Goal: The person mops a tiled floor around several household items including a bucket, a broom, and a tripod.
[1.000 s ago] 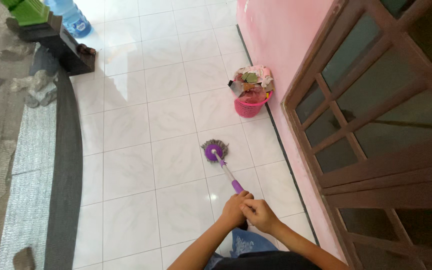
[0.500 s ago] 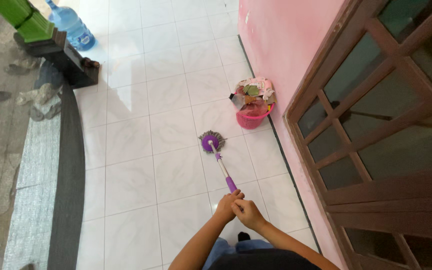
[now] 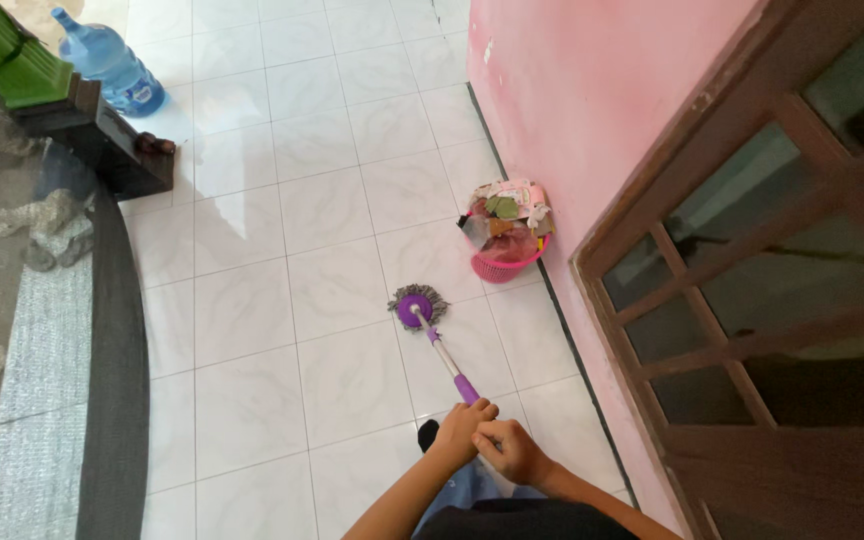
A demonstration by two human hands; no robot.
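Both my hands grip the handle of a purple spin mop. My left hand (image 3: pixel 462 430) wraps the shaft just below its purple sleeve, and my right hand (image 3: pixel 508 451) clasps it right behind, touching the left. The mop handle (image 3: pixel 447 360) slants up and left to the round purple mop head (image 3: pixel 416 306), whose grey strands rest on the white floor tiles (image 3: pixel 242 310). The head lies a little left of and below a pink waste basket.
The pink basket (image 3: pixel 505 262), heaped with scraps, stands against the pink wall (image 3: pixel 592 110). A dark wooden glazed door (image 3: pixel 782 300) fills the right. A blue water jug (image 3: pixel 107 65) and a dark pillar base (image 3: pixel 102 135) stand top left beside a black step edge (image 3: pixel 117 380).
The mop head has slid slightly left across the tiles while both hands kept their grip. The camera has tilted, showing more of the far floor and jug.
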